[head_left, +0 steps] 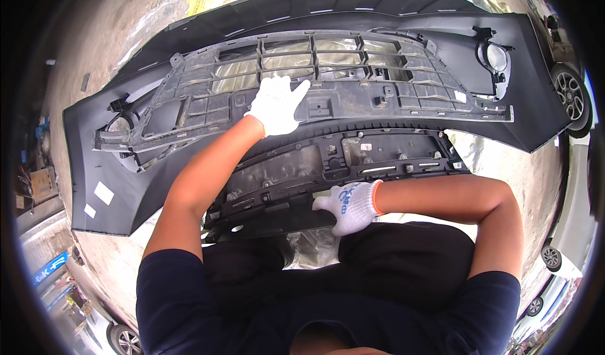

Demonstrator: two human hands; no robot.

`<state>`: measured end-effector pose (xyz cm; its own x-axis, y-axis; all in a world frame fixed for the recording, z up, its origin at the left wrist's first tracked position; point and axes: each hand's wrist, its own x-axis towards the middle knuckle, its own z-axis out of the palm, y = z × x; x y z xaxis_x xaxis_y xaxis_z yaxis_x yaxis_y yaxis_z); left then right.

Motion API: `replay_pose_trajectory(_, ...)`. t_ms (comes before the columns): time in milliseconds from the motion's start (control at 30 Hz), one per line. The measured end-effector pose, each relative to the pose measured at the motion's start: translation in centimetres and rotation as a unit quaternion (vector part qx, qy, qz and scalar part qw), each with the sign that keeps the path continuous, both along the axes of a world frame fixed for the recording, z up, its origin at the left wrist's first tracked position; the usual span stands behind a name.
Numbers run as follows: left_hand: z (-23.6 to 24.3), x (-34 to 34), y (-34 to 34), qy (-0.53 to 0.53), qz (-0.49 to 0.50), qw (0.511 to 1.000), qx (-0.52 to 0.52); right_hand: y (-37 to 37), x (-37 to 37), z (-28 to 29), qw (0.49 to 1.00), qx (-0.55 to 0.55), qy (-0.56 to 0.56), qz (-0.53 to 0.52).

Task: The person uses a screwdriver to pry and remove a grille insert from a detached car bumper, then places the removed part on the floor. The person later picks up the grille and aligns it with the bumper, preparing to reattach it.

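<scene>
A large black car bumper cover (532,106) lies spread out in front of me. Across it rests a dusty grey-black plastic grille (350,106) with rectangular openings. My left hand (277,106), in a white knit glove, lies on the grille's near middle with thumb and fingers apart. Closer to my body is a black ribbed plastic panel (277,221) with recessed sections and clips. My right hand (353,209), gloved in white with an orange cuff, grips this panel's near edge; some of its fingertips are hidden. Round lamp openings (496,57) sit at both bumper ends.
Clear plastic sheeting (312,248) shows under the parts and between my dark-clad legs. Parked cars with visible wheels (570,97) stand along the right side. A cardboard box (43,183) and other clutter lie at the far left. White labels (103,194) stick to the bumper's left end.
</scene>
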<state>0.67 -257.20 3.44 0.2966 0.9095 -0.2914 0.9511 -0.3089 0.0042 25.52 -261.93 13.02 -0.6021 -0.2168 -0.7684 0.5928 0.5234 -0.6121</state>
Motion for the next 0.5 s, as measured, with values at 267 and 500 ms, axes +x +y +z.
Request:
replay_pose_trajectory(267,-0.3,0.0,-0.1,-0.03,0.024,0.999,0.014,0.0,-0.1,0.0,1.0,-0.004,0.013,-0.002)
replay_pose_trajectory(500,-1.3,0.3,-0.8,-0.057,0.074,0.995,-0.025,-0.1,0.2,0.1,1.0,0.005,0.009,-0.017)
